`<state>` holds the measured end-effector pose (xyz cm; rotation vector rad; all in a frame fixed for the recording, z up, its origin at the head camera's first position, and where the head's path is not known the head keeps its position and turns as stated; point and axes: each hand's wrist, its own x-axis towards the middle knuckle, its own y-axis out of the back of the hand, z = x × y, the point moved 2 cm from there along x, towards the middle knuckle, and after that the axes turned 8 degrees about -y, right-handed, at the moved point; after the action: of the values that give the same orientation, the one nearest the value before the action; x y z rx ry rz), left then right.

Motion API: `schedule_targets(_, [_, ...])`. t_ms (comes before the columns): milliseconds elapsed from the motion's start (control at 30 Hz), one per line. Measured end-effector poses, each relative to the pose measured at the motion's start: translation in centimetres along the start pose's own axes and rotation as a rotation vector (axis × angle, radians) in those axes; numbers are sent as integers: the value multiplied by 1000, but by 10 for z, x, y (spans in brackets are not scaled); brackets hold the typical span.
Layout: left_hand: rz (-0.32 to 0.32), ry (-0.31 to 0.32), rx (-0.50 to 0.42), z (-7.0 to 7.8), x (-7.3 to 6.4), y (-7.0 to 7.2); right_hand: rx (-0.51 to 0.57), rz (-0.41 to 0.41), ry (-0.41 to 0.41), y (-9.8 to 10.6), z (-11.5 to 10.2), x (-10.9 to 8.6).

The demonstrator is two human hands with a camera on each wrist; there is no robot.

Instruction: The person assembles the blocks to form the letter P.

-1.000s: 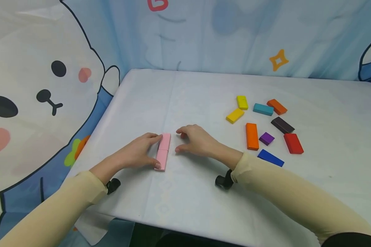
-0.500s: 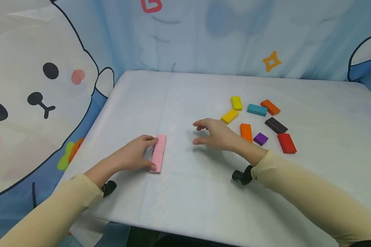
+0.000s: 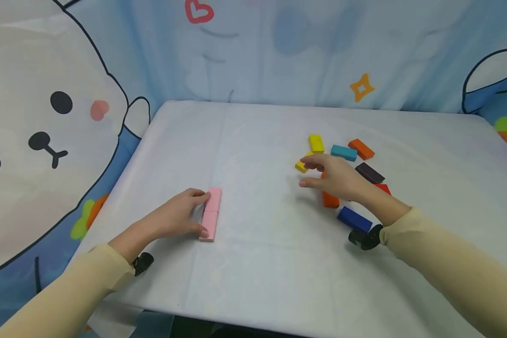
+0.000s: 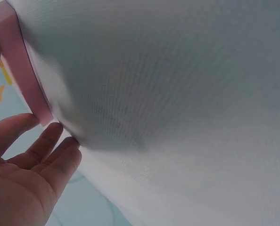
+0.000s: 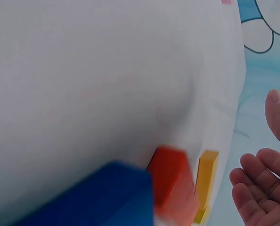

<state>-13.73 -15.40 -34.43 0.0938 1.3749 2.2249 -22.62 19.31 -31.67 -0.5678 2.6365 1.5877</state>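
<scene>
Two pink blocks lie end to end in a line, the far one point(image 3: 213, 199) and the near one point(image 3: 210, 223). My left hand point(image 3: 173, 215) spans the pair from the left, thumb on the near end and forefinger at the far end. The pink side face point(image 4: 24, 70) shows between those fingers in the left wrist view. My right hand point(image 3: 338, 178) holds nothing; thumb and fingers are spread apart over an orange block point(image 3: 331, 201), which it partly covers. Just beyond its fingertips is a yellow block point(image 3: 301, 166), with a second yellow block point(image 3: 316, 143) behind.
Around the right hand lie a teal block point(image 3: 344, 153), another orange block point(image 3: 361, 149), a black block point(image 3: 369, 173), a red block point(image 3: 383, 188) partly behind the wrist, and a blue block point(image 3: 355, 219) beside the wrist camera. A white cloth point(image 3: 253, 281) covers the table; a printed curtain hangs behind.
My right hand has moved right, from beside the pink blocks to over the coloured blocks, now hiding the purple one. The left hand stays at the pink blocks. The head view has shifted slightly.
</scene>
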Motion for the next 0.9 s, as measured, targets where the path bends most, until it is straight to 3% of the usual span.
schedule_targets(400, [-2,-9,17,2,1,-1,-41,38,-32,19,41,-17])
schedule_targets(900, [2,-17,12,1,0,-1,-138,-14,-28,19,62,-22])
